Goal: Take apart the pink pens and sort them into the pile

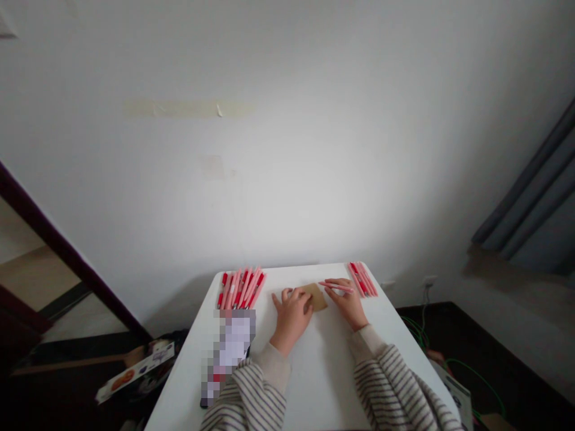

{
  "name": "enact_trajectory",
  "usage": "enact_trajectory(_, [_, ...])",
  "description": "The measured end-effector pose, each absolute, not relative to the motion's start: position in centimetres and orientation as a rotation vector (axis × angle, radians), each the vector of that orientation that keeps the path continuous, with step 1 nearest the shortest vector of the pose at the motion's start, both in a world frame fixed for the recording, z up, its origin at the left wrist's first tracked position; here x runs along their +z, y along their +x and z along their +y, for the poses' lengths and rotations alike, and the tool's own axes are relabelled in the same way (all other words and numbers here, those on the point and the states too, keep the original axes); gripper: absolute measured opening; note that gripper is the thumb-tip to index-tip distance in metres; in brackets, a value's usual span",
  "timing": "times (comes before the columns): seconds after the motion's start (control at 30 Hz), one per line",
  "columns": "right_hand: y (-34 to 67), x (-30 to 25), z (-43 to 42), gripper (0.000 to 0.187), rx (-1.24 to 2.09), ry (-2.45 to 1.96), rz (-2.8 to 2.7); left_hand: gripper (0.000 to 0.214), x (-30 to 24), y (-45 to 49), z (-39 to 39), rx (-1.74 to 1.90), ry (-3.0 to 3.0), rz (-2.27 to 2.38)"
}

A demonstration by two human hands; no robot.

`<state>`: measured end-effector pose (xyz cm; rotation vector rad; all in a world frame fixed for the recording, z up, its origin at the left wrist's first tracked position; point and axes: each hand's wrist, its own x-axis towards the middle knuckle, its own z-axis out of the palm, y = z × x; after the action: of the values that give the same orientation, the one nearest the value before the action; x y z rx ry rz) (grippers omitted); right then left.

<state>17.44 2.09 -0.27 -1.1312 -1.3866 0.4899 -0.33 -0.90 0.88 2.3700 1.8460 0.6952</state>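
Observation:
My left hand (292, 312) lies on a small brown card or box (317, 296) in the middle of the white table (323, 365), fingers curled over its left edge. My right hand (347, 300) rests beside the card's right edge and pinches a pink pen (336, 287) that lies across its fingers. A row of several pink and red pens (241, 288) sits at the table's far left. A smaller bunch of pink pens (362, 279) lies at the far right, just beyond my right hand.
A pixelated object (229, 353) lies on the table's left side near my left sleeve. A cardboard box (135, 368) lies on the dark floor at left. Green cables (420, 335) run on the floor at right. A white wall stands right behind the table.

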Motion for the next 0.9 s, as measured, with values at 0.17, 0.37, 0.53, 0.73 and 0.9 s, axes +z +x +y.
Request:
enact_trajectory(0.17, [17.22,-0.78,2.46,0.023,0.508,-1.140,-1.337,0.027,0.60,-0.23,-0.97,0.710,2.400,1.763])
enact_trajectory(0.37, [17.18,-1.19,2.66,0.024,0.554,-1.140,-1.364,0.031,0.44,-0.36,-0.91,0.662,2.411,1.791])
enact_trajectory(0.53, [17.08,-0.97,2.46,0.016,0.520,-1.173,-1.427,0.032,0.44,-0.50,-0.85,0.611,2.408,1.811])
enact_trajectory(0.73, [16.98,-0.63,2.29,0.013,0.503,-1.195,-1.417,0.033,0.30,-0.74,-0.83,0.595,2.411,1.791])
enact_trajectory(0.9, [17.11,-1.22,2.51,0.012,0.477,-1.206,-1.438,0.036,0.33,-0.96,-0.78,0.542,2.427,1.778])
